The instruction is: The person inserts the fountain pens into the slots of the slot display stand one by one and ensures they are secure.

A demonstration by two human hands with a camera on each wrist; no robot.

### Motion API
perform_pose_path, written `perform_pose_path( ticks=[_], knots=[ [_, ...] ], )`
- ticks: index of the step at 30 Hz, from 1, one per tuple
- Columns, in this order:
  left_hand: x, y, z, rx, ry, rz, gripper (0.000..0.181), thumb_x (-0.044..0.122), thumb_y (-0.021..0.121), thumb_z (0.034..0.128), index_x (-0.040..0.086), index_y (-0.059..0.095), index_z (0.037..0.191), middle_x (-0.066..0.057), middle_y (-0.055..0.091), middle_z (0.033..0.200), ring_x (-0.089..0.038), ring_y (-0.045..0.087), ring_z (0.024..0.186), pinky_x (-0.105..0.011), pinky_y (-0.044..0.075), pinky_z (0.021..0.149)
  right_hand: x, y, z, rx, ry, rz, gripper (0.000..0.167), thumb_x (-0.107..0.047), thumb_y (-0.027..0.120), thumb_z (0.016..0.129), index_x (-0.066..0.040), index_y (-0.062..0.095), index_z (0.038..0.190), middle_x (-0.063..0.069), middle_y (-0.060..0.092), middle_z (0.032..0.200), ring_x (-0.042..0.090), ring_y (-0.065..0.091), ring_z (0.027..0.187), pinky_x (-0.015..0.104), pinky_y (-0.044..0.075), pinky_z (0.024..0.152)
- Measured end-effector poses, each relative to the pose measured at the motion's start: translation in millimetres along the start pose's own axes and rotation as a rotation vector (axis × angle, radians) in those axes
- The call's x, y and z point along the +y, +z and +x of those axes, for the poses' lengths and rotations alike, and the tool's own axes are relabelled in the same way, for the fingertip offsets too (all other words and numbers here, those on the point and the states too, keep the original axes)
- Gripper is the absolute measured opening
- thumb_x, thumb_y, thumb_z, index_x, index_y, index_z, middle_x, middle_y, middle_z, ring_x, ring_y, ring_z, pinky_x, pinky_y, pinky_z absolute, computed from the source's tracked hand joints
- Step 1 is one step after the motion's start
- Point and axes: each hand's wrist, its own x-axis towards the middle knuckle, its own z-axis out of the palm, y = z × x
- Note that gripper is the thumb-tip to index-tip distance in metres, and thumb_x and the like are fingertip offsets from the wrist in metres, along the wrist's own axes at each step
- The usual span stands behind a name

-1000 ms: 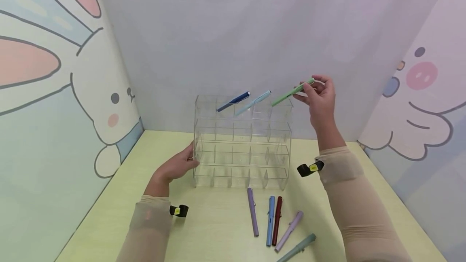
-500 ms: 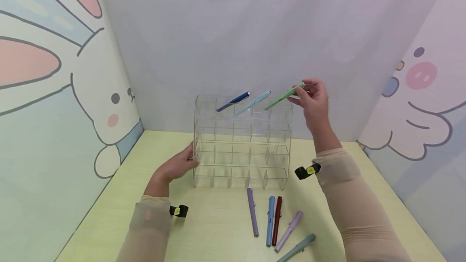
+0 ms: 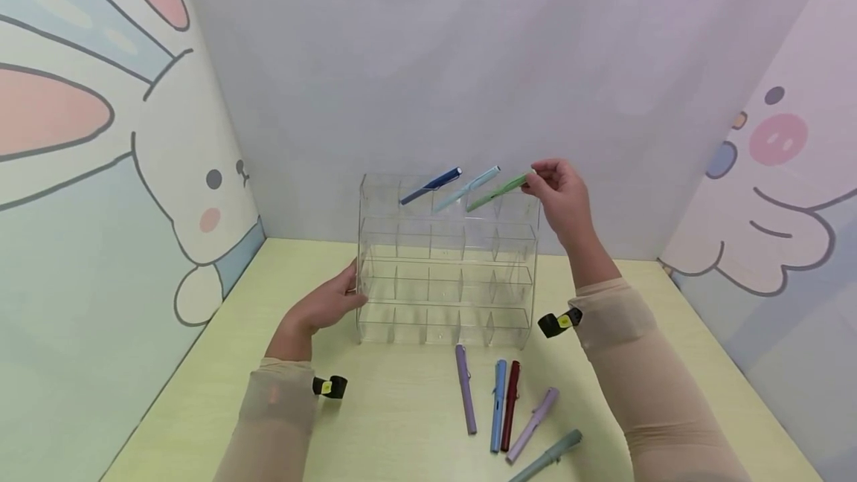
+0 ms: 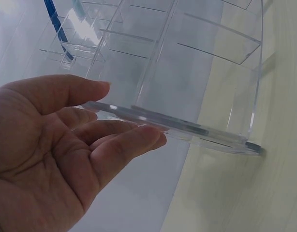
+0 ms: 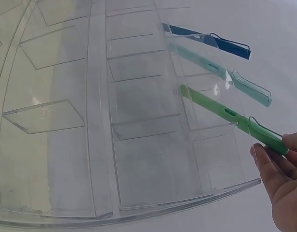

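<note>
A clear tiered rack (image 3: pixel 445 292) with divided compartments stands on the table. In its top tier lean a dark blue pen (image 3: pixel 431 187) and a light blue pen (image 3: pixel 467 189). My right hand (image 3: pixel 565 199) pinches the cap end of a green pen (image 3: pixel 497 193); in the right wrist view the green pen (image 5: pixel 214 107) slants into a top compartment beside the light blue one. My left hand (image 3: pixel 326 305) grips the rack's left side panel, with the thumb on one face and fingers on the other in the left wrist view (image 4: pixel 158 118).
On the table (image 3: pixel 388 407) in front of the rack lie a purple pen (image 3: pixel 465 390), a blue pen (image 3: pixel 498 406), a dark red pen (image 3: pixel 510 406), a lilac pen (image 3: pixel 532 426) and a grey-green pen (image 3: pixel 549 457). Walls with cartoon figures stand at both sides.
My right hand has moved left and down with the green pen, bringing it from the rack's right end to beside the light blue pen. My left hand has stayed on the rack's side.
</note>
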Motion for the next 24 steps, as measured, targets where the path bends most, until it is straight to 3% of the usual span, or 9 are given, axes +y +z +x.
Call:
perform_pose_path(
  ticks=[5, 11, 17, 24],
  knots=[
    [-0.2, -0.7, 1.4, -0.002, -0.008, -0.001, 0.080, 0.010, 0.046, 0.1018, 0.036, -0.005, 0.157, -0.004, 0.002, 0.166, -0.037, 0.017, 0.149, -0.058, 0.025, 0.115, -1.0, -0.7, -0.6, -0.012, 0.021, -0.066, 0.033, -0.022, 0.062, 0.097, 0.000, 0.054, 0.121, 0.003, 0.060, 0.102, 0.010, 0.067, 0.090, 0.024, 0.055, 0.086],
    [0.7, -0.2, 2.3, -0.001, -0.023, 0.003, 0.080, 0.010, 0.047, 0.1021, 0.032, -0.006, 0.158, -0.007, 0.002, 0.166, -0.037, 0.018, 0.149, -0.058, 0.026, 0.114, -1.2, -3.0, -1.8, -0.025, 0.027, -0.084, 0.034, -0.024, 0.062, 0.097, -0.002, 0.054, 0.121, 0.004, 0.061, 0.103, 0.010, 0.067, 0.092, 0.020, 0.054, 0.085],
    [0.6, -0.9, 1.7, -0.001, -0.027, 0.014, 0.081, 0.012, 0.049, 0.1017, 0.037, -0.005, 0.157, -0.005, 0.001, 0.166, -0.037, 0.018, 0.149, -0.058, 0.026, 0.114, -0.2, -2.2, -2.4, -0.014, 0.022, -0.079, 0.033, -0.022, 0.062, 0.097, -0.002, 0.054, 0.122, 0.004, 0.061, 0.103, 0.011, 0.067, 0.092, 0.022, 0.054, 0.086],
    [-2.9, -2.7, 0.3, -0.004, -0.017, 0.016, 0.081, 0.014, 0.050, 0.1017, 0.036, -0.005, 0.157, -0.006, 0.002, 0.166, -0.040, 0.017, 0.149, -0.059, 0.027, 0.113, 0.3, -2.2, -7.1, -0.019, -0.027, -0.074, 0.047, -0.028, 0.062, 0.097, -0.009, 0.045, 0.137, 0.013, 0.058, 0.126, 0.015, 0.064, 0.106, 0.025, 0.052, 0.093]
  ],
)
